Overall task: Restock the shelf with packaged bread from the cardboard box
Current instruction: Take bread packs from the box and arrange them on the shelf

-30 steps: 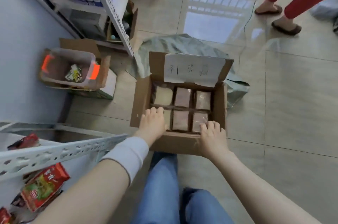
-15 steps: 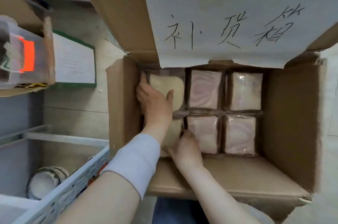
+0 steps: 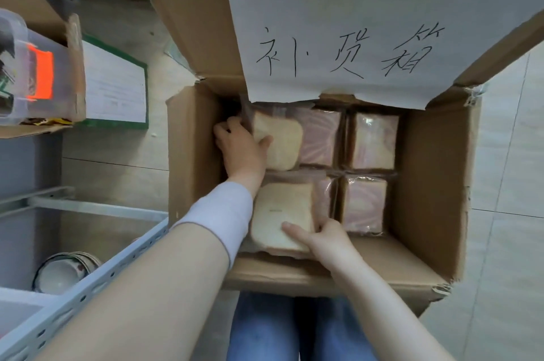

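- Cardboard everywhere in this view: far left, a smaller carton cut by the frame edge, holding a clear plastic tub with an orange clip; contents too blurred to name.
- Below it, a perforated grey shelf rail running diagonally, just beside the left forearm; little room there.
- Under the rail, a stack of bowls, count not clear.
- Centre, the big cardboard box, open, back flap up, with a white paper sign hanging over the far row and hiding its top edge.
- Inside, six packaged loaves in two rows of three, tight against the walls and each other.
- Left hand squeezed between the left wall and the far-left bread pack, fingers curled around its edge, thumb on its face; pack tilted up over its neighbour.
- Right hand pinching the near-left bread pack, thumb on top, other fingers hidden behind; pack raised, partly covering the middle one.
- Two pink packs on the right lying flat, free space only above them.
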{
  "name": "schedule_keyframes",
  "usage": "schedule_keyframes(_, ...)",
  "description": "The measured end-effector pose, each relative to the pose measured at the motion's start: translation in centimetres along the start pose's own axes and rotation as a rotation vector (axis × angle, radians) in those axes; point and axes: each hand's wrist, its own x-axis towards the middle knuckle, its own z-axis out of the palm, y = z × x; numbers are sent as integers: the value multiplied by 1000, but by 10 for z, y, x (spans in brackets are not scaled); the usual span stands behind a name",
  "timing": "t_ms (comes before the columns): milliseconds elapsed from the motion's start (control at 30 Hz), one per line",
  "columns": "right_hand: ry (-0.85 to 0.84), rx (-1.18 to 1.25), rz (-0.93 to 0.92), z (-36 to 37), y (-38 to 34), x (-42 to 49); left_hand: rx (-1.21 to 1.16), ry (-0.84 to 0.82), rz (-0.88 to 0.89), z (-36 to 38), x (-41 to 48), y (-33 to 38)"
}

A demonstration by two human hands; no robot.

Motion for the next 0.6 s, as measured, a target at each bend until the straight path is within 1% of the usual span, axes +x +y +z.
schedule_keyframes(100,25,-1,2,-24,5,-15,-69,-22,3,6,-15,-1)
schedule_keyframes(200,53,-12,-16,-42,12,-20,-110,-107,-37,13,-21,-4)
schedule_keyframes(267,60,-6,-25,-49,14,-22,-94,-181,-15,17,-22,-6)
schedule_keyframes(333,69,0,-34,-51,15,-25,-100,-211,-16,16,-24,-7)
schedule_keyframes(467,86,7,-63,-59,21,-36,-260,-254,-115,11,-34,-3)
schedule_keyframes(533,83,7,-87,-67,24,-40,-340,-281,-121,14,-37,0)
schedule_keyframes(600,87,-29,-119,-76,29,-37,-346,-335,-116,22,-38,-1)
